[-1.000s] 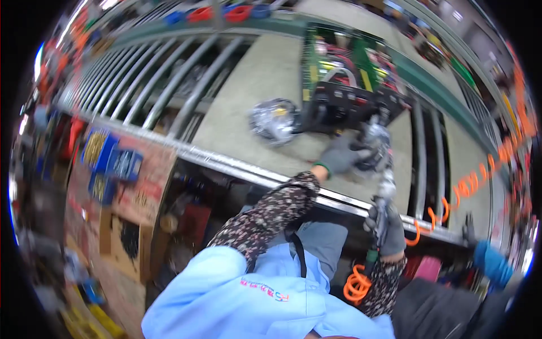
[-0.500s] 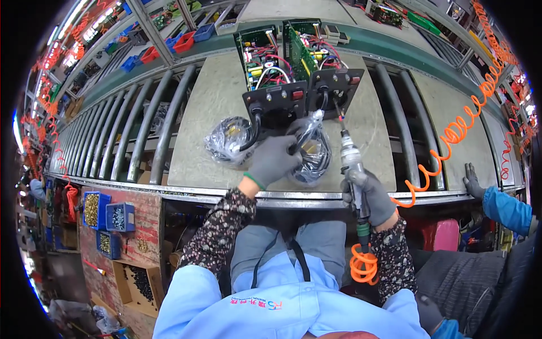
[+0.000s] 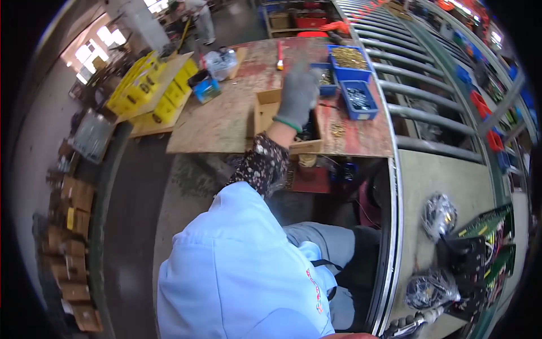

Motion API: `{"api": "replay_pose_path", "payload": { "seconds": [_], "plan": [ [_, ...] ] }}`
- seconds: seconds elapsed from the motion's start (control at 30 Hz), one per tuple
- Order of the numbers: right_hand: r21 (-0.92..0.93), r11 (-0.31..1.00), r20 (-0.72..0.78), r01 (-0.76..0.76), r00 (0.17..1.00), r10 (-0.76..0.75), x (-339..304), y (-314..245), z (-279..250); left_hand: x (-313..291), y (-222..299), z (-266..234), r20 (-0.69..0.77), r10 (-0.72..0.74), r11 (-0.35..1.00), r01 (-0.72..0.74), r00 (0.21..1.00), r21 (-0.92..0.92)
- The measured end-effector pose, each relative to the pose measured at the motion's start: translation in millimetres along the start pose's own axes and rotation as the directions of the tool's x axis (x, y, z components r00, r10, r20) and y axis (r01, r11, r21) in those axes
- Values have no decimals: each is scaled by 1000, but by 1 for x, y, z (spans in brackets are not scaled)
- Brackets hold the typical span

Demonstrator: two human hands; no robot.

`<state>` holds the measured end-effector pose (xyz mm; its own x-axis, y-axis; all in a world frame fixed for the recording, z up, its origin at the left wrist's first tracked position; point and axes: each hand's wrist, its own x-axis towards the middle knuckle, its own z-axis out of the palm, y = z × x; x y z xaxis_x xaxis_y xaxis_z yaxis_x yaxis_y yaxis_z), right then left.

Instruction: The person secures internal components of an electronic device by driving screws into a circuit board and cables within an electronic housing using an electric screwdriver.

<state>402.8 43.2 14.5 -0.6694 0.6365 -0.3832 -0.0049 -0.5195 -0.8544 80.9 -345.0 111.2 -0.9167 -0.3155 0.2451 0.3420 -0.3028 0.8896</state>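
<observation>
driver [image 3: 424, 318]: lower right of frame, gripped by right hand [image 3: 402, 324] | small blue bin [image 3: 327, 90]: upper middle, beside left hand [image 3: 299, 95], fingers blurred, cannot tell whether holding anything | cardboard box [image 3: 307, 147]: partly beneath that hand | worktop [image 3: 223, 124]: upper middle, under bin and box

Blue smock [image 3: 243, 254], floral sleeve [image 3: 263, 160], grey glove [image 3: 298, 97]
</observation>
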Motion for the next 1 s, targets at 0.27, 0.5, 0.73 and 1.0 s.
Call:
{"api": "replay_pose_path", "payload": {
  "seconds": [0.27, 0.5, 0.73, 1.0],
  "plan": [
    [294, 953, -19, -74, 996, 83, 4, 11, 27, -36, -32, 40, 288, -206, 979, 200, 935, 51],
    [55, 998, -38, 27, 999, -25, 18, -5, 56, -176, -149, 227, 887, -113, 950, -214, 448, 229],
    [70, 994, -32, 78, 997, -76, 3, -5, 60, -211, -155, 225, 779, 40, 997, -81, 626, 14],
    [91, 992, -40, 86, 996, -83, 10, -3, 62, -227, -165, 241, 943, -218, 813, -487, 251, 318]
  ]
}}
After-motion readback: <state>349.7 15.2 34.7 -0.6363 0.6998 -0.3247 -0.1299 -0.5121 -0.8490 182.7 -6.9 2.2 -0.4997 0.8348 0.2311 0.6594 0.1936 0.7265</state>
